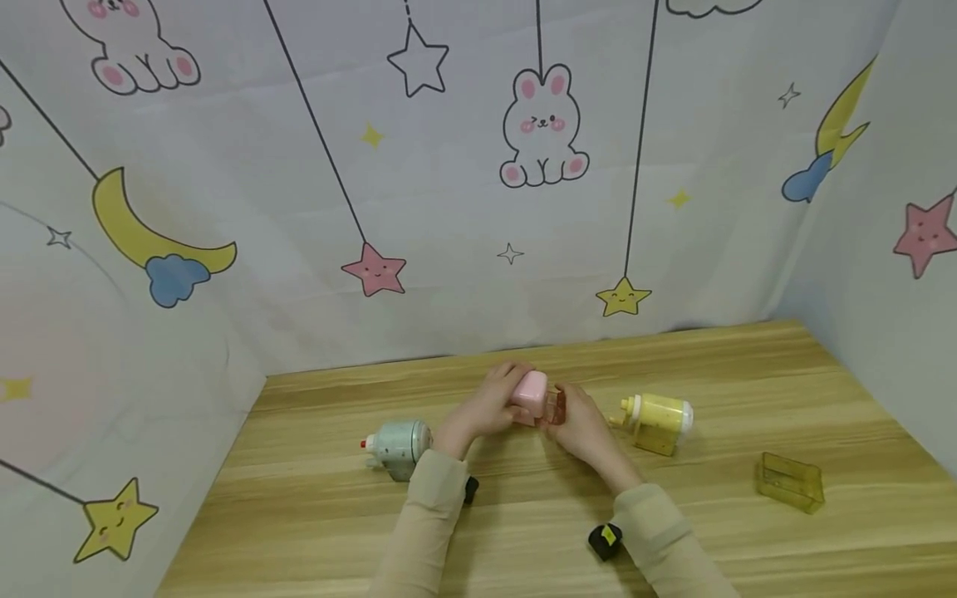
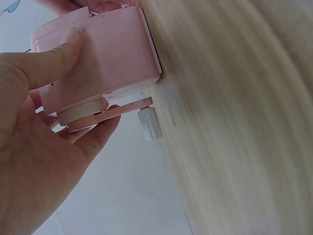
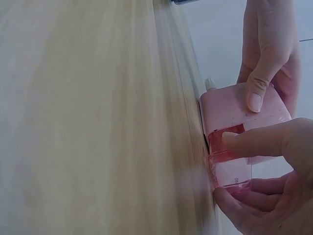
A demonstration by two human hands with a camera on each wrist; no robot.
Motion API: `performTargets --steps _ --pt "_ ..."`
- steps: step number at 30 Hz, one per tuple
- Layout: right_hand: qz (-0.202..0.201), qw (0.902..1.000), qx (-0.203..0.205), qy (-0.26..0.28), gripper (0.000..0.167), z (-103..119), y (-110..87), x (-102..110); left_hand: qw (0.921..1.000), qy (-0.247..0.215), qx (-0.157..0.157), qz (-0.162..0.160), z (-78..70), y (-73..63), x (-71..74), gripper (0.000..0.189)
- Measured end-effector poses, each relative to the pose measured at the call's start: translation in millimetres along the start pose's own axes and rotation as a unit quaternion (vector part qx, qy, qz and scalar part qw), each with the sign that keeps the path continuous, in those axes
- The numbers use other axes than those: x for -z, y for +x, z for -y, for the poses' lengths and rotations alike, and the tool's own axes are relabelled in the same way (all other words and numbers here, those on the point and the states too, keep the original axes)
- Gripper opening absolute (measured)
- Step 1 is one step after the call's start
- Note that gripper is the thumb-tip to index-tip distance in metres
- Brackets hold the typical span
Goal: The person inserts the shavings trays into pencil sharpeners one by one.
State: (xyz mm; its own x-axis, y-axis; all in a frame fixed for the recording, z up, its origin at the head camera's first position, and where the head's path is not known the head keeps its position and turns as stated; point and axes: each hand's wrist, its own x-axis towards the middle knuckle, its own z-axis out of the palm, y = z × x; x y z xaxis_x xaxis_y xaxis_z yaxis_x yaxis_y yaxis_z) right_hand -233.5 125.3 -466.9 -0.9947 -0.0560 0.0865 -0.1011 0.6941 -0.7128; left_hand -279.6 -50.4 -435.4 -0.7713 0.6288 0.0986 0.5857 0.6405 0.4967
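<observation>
A pink hand-crank pencil sharpener (image 1: pixel 532 392) stands near the back of the wooden table. My left hand (image 1: pixel 488 404) grips its body from the left, thumb on one side and fingers around the crank end. In the left wrist view, the crank arm (image 2: pixel 115 112) with its white knob (image 2: pixel 150 124) points toward the tabletop side. My right hand (image 1: pixel 586 430) pinches the see-through pink shavings drawer (image 3: pixel 227 171) between thumb and fingers. That drawer sticks partly out of the sharpener's end.
A mint-green sharpener (image 1: pixel 399 444) stands left of the hands, a yellow sharpener (image 1: pixel 658 419) to the right. Farther right lies a see-through yellow drawer (image 1: pixel 790 482). A small black piece (image 1: pixel 606 540) shows by the right sleeve. Patterned cloth (image 1: pixel 449 183) hangs behind the table.
</observation>
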Motion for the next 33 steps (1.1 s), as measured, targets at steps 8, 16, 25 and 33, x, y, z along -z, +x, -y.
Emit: performTargets --steps 8,16,25,33 --pt "-0.004 0.9999 -0.009 0.008 0.069 -0.7 3.4 -1.1 0.9999 0.003 -0.01 -0.005 0.8 2.0 -0.7 0.064" --pt "-0.001 0.9998 -0.02 0.008 0.069 0.5 2.7 -0.8 1.0 -0.002 -0.007 -0.006 -0.2 1.4 -1.1 0.065" --pt "-0.001 0.9996 -0.028 -0.001 0.064 4.3 2.3 0.3 1.0 -0.008 -0.002 -0.005 -1.8 0.2 0.8 0.067" --pt "-0.003 0.9996 -0.029 -0.002 0.063 5.0 3.2 -0.9 1.0 0.0 -0.004 -0.004 -0.4 0.0 0.4 0.065"
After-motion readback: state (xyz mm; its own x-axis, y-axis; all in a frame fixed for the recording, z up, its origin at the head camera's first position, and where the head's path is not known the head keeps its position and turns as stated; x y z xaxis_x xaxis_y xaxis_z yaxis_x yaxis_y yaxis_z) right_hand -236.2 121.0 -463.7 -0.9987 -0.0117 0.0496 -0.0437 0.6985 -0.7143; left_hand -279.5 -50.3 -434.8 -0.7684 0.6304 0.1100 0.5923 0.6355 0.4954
